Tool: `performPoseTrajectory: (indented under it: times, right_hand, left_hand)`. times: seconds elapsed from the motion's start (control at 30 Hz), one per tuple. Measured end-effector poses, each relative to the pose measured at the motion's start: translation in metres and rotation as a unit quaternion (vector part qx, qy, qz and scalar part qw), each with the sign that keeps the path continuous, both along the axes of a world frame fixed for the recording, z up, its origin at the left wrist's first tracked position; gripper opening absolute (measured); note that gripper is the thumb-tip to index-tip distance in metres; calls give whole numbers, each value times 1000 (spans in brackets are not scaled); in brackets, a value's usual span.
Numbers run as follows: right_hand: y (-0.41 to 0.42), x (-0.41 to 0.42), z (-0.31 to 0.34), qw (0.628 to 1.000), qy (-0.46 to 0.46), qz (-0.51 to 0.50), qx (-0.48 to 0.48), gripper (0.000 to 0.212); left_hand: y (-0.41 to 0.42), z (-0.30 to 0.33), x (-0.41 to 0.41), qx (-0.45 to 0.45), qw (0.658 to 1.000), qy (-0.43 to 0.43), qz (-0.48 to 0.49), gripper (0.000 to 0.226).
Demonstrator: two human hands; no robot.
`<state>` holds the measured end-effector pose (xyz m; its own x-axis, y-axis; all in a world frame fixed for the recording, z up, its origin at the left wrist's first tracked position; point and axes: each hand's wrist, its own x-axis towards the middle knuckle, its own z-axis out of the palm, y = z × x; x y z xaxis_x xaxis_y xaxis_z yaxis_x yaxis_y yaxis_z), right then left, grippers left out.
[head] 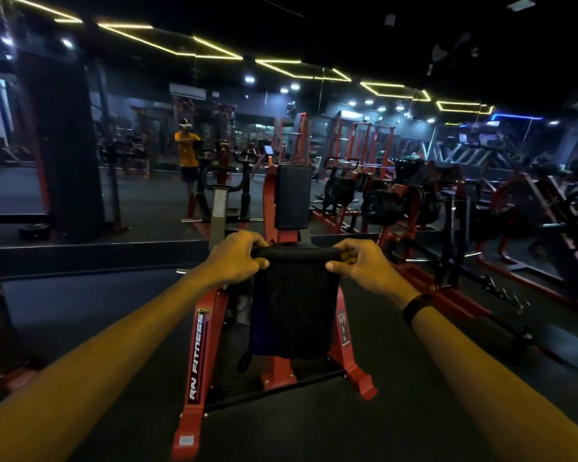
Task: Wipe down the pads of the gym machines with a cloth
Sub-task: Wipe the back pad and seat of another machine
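Note:
A dark cloth (296, 305) hangs in front of me, stretched by its top edge between both hands. My left hand (237, 258) pinches the cloth's upper left corner and my right hand (357, 263) pinches the upper right corner. Behind the cloth stands a red machine (199, 348) marked "RN FITNESS". Its upright black pad (292, 195) rises just beyond my hands. The cloth hides the machine's lower pad area.
A wall mirror (147, 195) runs behind the machine and reflects a person in a yellow shirt (187, 151). More red and black machines (414, 201) crowd the right side. Dark rubber floor (80, 311) lies to the left and around the machine's base.

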<state>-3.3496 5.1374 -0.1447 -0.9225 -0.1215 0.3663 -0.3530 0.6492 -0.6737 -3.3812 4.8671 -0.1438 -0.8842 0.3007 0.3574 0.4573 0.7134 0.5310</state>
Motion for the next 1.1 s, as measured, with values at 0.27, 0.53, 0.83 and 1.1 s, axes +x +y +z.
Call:
performPoseTrajectory:
  times: [0.27,0.53,0.83,1.1]
  right_hand:
    - [-1,-115,12,998,-49,37,-1,18]
    - [-19,-211,56,986,20,65,-153,21]
    - [-52,-268,-8,983,11,66,-169,8]
    - [-37,-298,-8,985,12,60,-163,15]
  left_hand:
    - [-10,-1,-113,95,994,-33,-36,22]
    - [-27,50,-189,265,961,31,-67,34]
    - [-22,-11,-250,292,954,-24,-64,47]
    - [-12,-19,-291,305,947,-46,-89,33]
